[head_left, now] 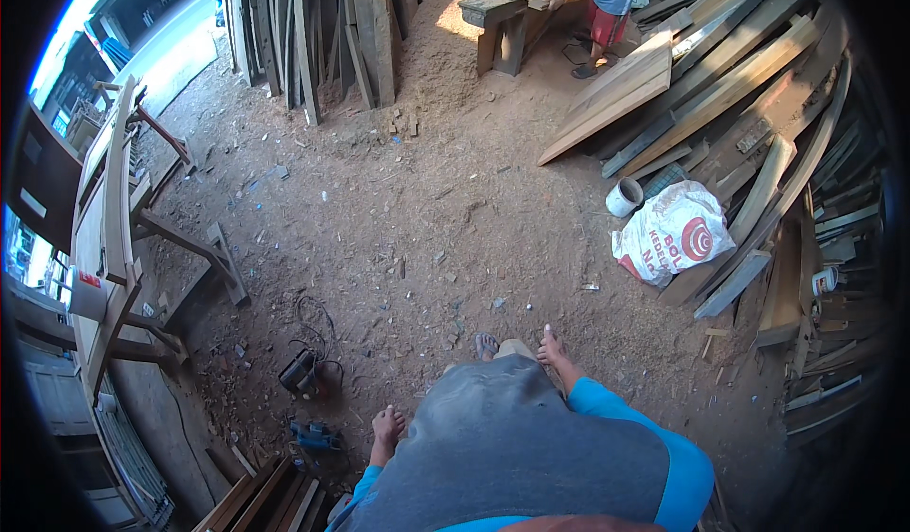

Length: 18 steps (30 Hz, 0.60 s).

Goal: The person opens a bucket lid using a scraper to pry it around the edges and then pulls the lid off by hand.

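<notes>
While both hands [388, 425] [553, 349] hang, a bulging sack [671, 234] hides its contents.

White glare burns over the street [185, 44] at my ten o'clock; sunlight patches the sawdust heap [453, 32] at twelve; my ground [436, 200] lies shaded, edges bowing into black.

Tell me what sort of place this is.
Probably a woodworking yard or carpentry workshop: long planks are piled along the right, a person works at a wooden bench, and what looks like a corded power tool lies on the ground.
</notes>
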Motion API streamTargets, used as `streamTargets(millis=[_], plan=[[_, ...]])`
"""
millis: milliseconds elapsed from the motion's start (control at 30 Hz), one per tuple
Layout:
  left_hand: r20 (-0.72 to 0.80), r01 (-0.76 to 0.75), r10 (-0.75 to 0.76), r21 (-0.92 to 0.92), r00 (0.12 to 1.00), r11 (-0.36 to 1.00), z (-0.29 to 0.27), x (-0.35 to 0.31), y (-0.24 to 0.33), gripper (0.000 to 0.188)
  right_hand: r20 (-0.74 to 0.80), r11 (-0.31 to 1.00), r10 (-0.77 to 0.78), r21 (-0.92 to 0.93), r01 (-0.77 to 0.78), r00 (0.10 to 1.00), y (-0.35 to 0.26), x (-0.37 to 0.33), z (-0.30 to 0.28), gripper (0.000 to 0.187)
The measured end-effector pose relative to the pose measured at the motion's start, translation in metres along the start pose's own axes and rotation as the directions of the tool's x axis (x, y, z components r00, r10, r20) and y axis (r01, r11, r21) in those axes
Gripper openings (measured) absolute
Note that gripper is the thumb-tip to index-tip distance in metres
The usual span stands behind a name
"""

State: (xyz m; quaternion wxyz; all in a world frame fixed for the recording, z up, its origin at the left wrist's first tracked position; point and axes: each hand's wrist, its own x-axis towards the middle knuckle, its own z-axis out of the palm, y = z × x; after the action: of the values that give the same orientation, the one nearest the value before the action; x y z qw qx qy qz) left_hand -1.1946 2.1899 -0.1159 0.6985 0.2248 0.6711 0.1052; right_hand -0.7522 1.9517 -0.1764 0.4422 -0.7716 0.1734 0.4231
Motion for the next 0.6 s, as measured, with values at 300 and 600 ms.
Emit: streamTargets(millis=[300, 600], plan=[[-0.034, -0.007, 0.007, 0.020, 0.999, 1.000, 0.012, 0.000, 0.000, 0.023, -0.021, 1.000, 0.006, -0.027, -0.007, 1.000, 0.005, 0.002, -0.010, 0.086], [0.018, -0.006, 0.005, 0.031, 1.000, 1.000, 0.005, -0.003, -0.001, 0.024, -0.028, 0.997, -0.012, -0.083, 0.010, 1.000, -0.011, -0.031, -0.005, 0.082]])
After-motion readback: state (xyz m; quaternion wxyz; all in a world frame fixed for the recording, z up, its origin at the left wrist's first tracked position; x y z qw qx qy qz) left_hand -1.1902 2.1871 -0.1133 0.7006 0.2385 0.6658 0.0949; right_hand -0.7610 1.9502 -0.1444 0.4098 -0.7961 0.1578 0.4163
